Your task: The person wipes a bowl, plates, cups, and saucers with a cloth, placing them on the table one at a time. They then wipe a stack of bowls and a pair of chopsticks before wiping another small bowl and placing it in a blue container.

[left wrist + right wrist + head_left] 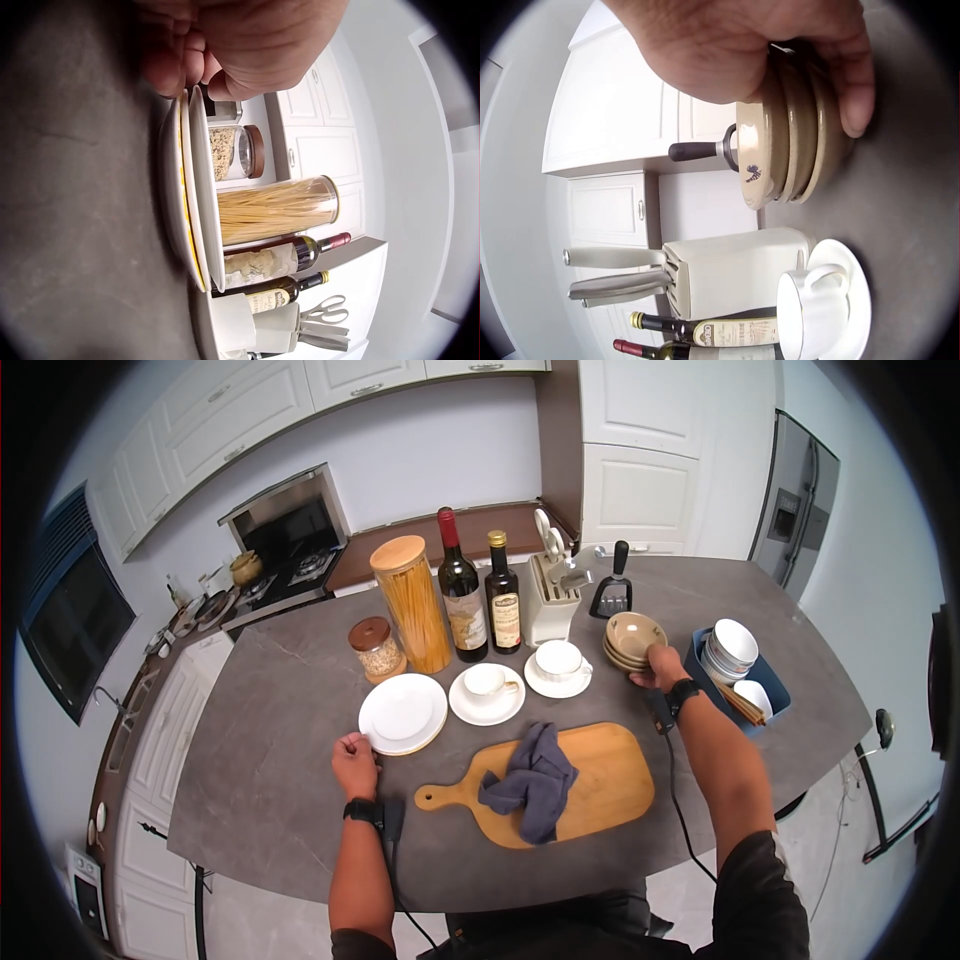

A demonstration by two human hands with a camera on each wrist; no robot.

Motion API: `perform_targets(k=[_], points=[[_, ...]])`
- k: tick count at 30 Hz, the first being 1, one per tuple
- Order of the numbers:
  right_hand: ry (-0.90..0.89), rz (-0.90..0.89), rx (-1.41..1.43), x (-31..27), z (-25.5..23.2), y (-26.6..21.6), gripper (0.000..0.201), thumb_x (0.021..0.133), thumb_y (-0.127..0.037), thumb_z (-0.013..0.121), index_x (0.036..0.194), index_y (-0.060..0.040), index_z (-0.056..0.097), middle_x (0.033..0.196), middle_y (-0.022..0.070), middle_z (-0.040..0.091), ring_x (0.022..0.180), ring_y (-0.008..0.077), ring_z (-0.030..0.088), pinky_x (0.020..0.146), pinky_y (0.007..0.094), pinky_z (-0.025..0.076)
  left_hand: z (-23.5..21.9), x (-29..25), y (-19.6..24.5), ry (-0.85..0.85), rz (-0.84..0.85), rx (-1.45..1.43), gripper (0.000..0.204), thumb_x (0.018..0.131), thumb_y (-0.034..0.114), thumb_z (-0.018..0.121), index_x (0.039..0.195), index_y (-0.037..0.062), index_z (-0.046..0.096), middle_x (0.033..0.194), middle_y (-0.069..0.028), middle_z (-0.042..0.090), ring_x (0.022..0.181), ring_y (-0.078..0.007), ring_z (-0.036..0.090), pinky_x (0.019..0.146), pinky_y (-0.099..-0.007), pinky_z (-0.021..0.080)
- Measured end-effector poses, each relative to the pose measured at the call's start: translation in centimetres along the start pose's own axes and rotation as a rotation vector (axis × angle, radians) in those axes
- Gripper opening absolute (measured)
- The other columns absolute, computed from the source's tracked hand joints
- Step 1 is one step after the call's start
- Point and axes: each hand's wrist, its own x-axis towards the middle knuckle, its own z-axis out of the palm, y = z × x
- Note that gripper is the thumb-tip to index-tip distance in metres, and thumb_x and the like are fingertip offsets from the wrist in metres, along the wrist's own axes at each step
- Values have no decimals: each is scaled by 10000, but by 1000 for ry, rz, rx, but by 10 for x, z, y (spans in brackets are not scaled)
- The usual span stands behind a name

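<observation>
Two stacked white plates [402,714] [206,202] lie at the left, the lower one edged in yellow. My left hand [356,765] [247,45] is at their near-left rim, fingers curled, with the plate edges between thumb and fingertips. Three stacked tan bowls [634,635] [761,161] are at the right. My right hand [662,668] [757,45] grips the side of this stack, thumb by the top bowl and fingers round the lower ones. The fingertips under the left plates are partly hidden.
Two white cups on saucers [487,707] stand between the hands. Nearer is a wooden board [610,780] with a grey cloth [540,780]. Behind stand jars, bottles [463,600], a knife block [548,605] and a spatula [613,595]. A blue bin [778,678] holds dishes at the right.
</observation>
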Motion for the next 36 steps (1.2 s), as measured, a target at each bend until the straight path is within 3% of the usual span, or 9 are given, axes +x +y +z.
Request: perform_targets(k=[10, 12, 15, 19, 21, 24, 28, 32, 36], points=[[-56, 37, -24, -53, 0, 6, 401, 1029, -168, 514, 1328, 97, 543, 1035, 229, 738, 735, 333, 776, 615, 441, 673, -2, 3, -6, -13, -2, -13, 115, 1013, 109, 675, 1073, 11, 666, 840, -25, 672, 643, -93, 626, 482, -267, 532], [-63, -18, 34, -68, -2, 9, 488, 1057, -284, 586, 1332, 119, 561, 1041, 210, 732, 722, 313, 775, 561, 402, 660, -3, 2, -9, -31, -7, -18, 107, 1026, 111, 656, 1076, 16, 663, 849, -25, 666, 648, -99, 630, 490, -265, 530], [-54, -120, 17, -90, -7, 21, 615, 1062, -434, 641, 1324, 117, 567, 1040, 177, 723, 776, 269, 771, 598, 377, 646, -5, 0, -8, -36, 6, -13, 104, 1026, 108, 654, 1074, 16, 661, 843, -22, 658, 643, -99, 625, 493, -265, 532], [-40, -165, -14, -113, -16, 50, 672, 1047, -502, 668, 1316, 107, 574, 1122, 179, 695, 809, 236, 753, 654, 347, 630, -7, 0, -10, -52, 17, -6, 103, 1026, 106, 653, 1076, 17, 661, 845, -22, 656, 645, -101, 625, 496, -265, 531], [-87, -369, -101, -102, -26, 83, 661, 1042, -498, 680, 1306, 100, 580, 1211, 204, 661, 796, 235, 741, 689, 326, 619, -6, 0, -12, -36, 28, -27, 100, 1011, 100, 662, 1061, 14, 663, 845, -28, 664, 636, -98, 624, 496, -271, 541], [-115, -383, -61, -109, -29, 88, 681, 1029, -519, 695, 1295, 98, 584, 1255, 210, 635, 818, 232, 732, 710, 329, 619, -7, -3, -11, -48, 37, -32, 102, 1011, 100, 662, 1065, 14, 662, 838, -23, 662, 636, -98, 625, 493, -270, 535], [-122, -200, 55, -117, -31, 51, 744, 1025, -531, 695, 1367, 109, 534, 1273, 207, 619, 855, 251, 728, 723, 360, 627, -8, -5, -9, -47, 48, -28, 99, 1009, 98, 665, 1059, 13, 667, 827, -18, 659, 634, -96, 626, 493, -266, 528], [-153, -89, 98, -99, -23, 16, 834, 1020, -587, 673, 1506, 50, 440, 1466, 248, 487, 989, 333, 712, 815, 459, 645, -8, -7, -7, -39, 40, -22, 97, 1007, 103, 673, 1047, 14, 676, 822, -15, 664, 635, -92, 628, 497, -269, 527], [-156, 18, 44, -72, -8, -1, 657, 1062, -412, 613, 1502, 45, 442, 1438, 280, 552, 1012, 378, 749, 811, 482, 677, -8, -7, -6, -47, 29, -33, 108, 1007, 121, 686, 1041, 18, 681, 818, -9, 668, 631, -89, 625, 499, -270, 526]])
